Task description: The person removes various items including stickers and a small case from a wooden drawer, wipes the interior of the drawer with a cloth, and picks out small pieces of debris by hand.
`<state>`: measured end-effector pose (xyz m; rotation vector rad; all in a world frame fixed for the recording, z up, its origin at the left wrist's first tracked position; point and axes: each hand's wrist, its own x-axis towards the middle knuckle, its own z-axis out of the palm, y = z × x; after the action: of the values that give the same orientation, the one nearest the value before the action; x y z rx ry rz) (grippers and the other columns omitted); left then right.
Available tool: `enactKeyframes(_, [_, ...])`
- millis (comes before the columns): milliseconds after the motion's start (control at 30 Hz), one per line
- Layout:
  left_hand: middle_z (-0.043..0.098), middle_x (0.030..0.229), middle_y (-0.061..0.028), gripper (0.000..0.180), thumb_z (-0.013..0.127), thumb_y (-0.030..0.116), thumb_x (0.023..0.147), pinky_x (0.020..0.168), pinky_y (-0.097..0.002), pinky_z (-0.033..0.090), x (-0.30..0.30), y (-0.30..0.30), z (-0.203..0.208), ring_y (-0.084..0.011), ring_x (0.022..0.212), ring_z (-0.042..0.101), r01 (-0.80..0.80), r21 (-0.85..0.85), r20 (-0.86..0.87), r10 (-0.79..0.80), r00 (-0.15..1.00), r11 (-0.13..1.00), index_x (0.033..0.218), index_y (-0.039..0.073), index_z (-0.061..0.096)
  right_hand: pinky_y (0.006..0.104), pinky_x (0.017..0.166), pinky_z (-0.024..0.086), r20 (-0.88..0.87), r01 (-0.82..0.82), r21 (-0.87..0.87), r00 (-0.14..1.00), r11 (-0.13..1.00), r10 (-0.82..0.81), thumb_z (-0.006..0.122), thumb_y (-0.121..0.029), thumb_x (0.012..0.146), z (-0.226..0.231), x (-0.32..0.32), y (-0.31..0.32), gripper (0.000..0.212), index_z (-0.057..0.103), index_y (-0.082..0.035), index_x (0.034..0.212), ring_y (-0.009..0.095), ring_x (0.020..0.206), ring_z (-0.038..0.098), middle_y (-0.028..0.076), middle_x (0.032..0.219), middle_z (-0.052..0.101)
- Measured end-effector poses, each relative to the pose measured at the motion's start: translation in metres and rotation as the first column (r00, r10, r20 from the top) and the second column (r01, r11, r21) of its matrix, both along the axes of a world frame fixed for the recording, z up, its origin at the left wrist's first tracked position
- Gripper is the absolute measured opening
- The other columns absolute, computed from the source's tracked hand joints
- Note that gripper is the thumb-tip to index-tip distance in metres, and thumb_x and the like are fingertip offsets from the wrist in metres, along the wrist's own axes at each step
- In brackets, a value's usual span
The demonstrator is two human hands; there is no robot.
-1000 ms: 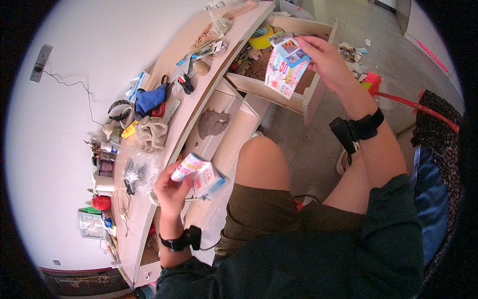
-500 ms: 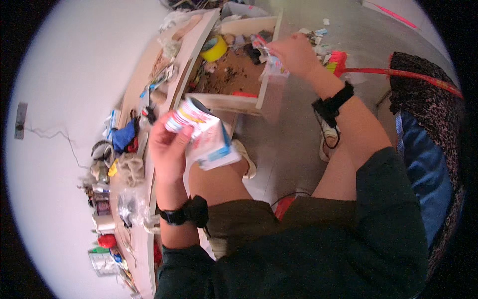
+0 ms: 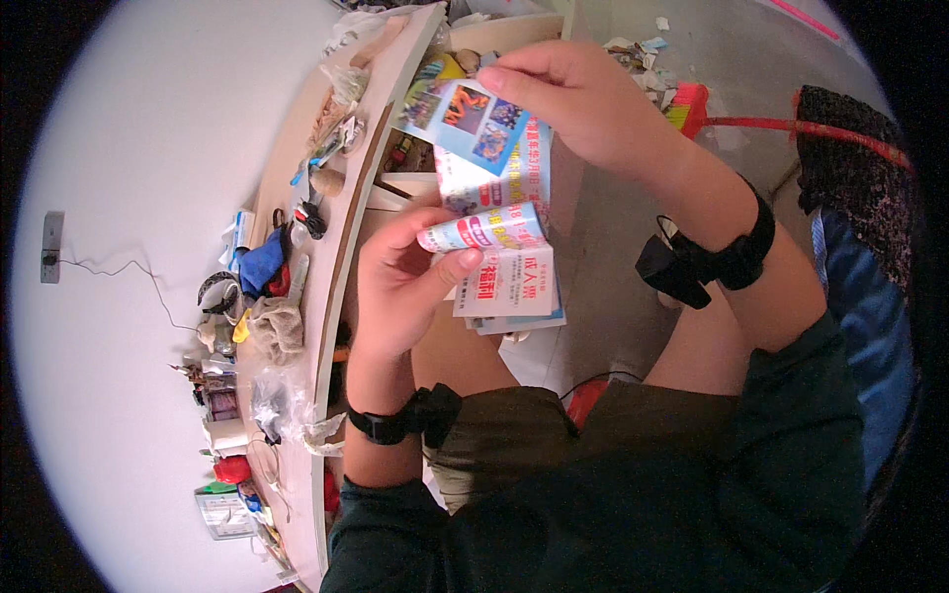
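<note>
My left hand (image 3: 405, 277) is closed on several printed paper leaflets (image 3: 506, 277), with thumb on top and fingers behind. The upper sheet curls over in a roll, and flat folded pieces stick out below. Above it my right hand (image 3: 578, 99) pinches the corner of a light blue leaflet (image 3: 506, 148) printed with small photos. That leaflet overlaps a pink and white printed sheet (image 3: 534, 183) that runs down to the curled part. Whether these sheets are joined cannot be made out. Both hands hang over my knees, beside an open drawer (image 3: 410, 185) that they largely hide.
The desk (image 3: 318, 326) along the left carries a blue cloth (image 3: 262, 262), plastic bags and small clutter. A yellow tape roll (image 3: 448, 67) shows in the drawer. On the floor at right lie paper scraps (image 3: 643, 74) near a red broom head (image 3: 689, 107) with its handle.
My right hand has come from above the drawer's right side towards my left hand and now pinches the photo leaflet. The crinkled wrapper-like piece it held no longer shows. The left hand's papers are more spread out.
</note>
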<state>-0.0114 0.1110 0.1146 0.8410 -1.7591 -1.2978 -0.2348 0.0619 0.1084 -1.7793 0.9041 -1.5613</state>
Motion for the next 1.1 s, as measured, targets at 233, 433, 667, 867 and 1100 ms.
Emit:
enactKeyframes(233, [0.057, 0.091, -0.0061, 0.025, 0.067, -0.008, 0.073, 0.074, -0.0259, 0.046, -0.012, 0.025, -0.010, -0.0134, 0.087, 0.056, 0.027, -0.169, 0.061, -0.017, 0.998, 0.985, 0.094, 0.000, 0.058, 0.0213, 0.065, 0.046, 0.295, -0.186, 0.334, 0.952, 0.924, 0.085, 0.057, -0.031, 0.087, -0.003, 0.003, 0.008, 0.033, 0.063, 0.001, 0.094, 0.005, 0.071, 0.059, 0.002, 0.079, 0.063])
enactKeyframes(433, [0.056, 0.099, -0.0095, 0.029, 0.066, -0.008, 0.072, 0.080, -0.0300, 0.046, -0.016, 0.033, -0.009, -0.0182, 0.094, 0.056, 0.063, -0.267, 0.182, -0.014, 0.983, 0.962, 0.098, -0.001, 0.059, 0.0244, 0.071, 0.049, 0.486, -0.431, 0.383, 0.846, 0.817, 0.218, 0.057, -0.029, 0.087, -0.013, -0.002, 0.007, 0.032, 0.060, -0.001, 0.103, 0.009, 0.076, 0.061, 0.003, 0.087, 0.063])
enactKeyframes(667, [0.055, 0.105, -0.0078, 0.033, 0.064, -0.006, 0.077, 0.084, -0.0279, 0.045, -0.010, 0.025, -0.018, -0.0158, 0.097, 0.055, -0.197, -0.109, -0.056, 0.192, 0.980, 0.974, 0.108, -0.001, 0.054, 0.0251, 0.062, 0.046, 0.210, -0.423, 0.090, 0.893, 0.902, 0.398, 0.058, -0.028, 0.086, 0.000, 0.011, 0.020, 0.032, 0.064, 0.002, 0.094, 0.010, 0.070, 0.057, 0.007, 0.078, 0.064])
enactKeyframes(867, [0.059, 0.098, -0.0049, 0.030, 0.062, -0.002, 0.080, 0.080, -0.0255, 0.046, -0.005, 0.017, -0.014, -0.0127, 0.090, 0.057, -0.347, -0.174, 0.018, 0.355, 0.935, 0.922, 0.108, 0.000, 0.054, 0.0245, 0.075, 0.046, -0.098, -0.461, 0.196, 0.869, 0.866, 0.485, 0.051, -0.028, 0.091, 0.012, 0.008, 0.028, 0.029, 0.063, -0.003, 0.098, 0.011, 0.086, 0.058, 0.006, 0.095, 0.062])
enactKeyframes(1100, [0.059, 0.099, -0.0056, 0.028, 0.059, -0.002, 0.083, 0.077, -0.0241, 0.046, -0.007, 0.011, -0.015, -0.0111, 0.088, 0.057, -0.202, -0.287, 0.014, 0.215, 0.976, 0.936, 0.110, -0.001, 0.050, 0.0236, 0.069, 0.045, 0.043, -0.573, 0.166, 0.818, 0.803, 0.574, 0.062, -0.028, 0.084, -0.013, 0.017, 0.015, 0.028, 0.064, -0.001, 0.092, 0.010, 0.079, 0.057, 0.005, 0.090, 0.063])
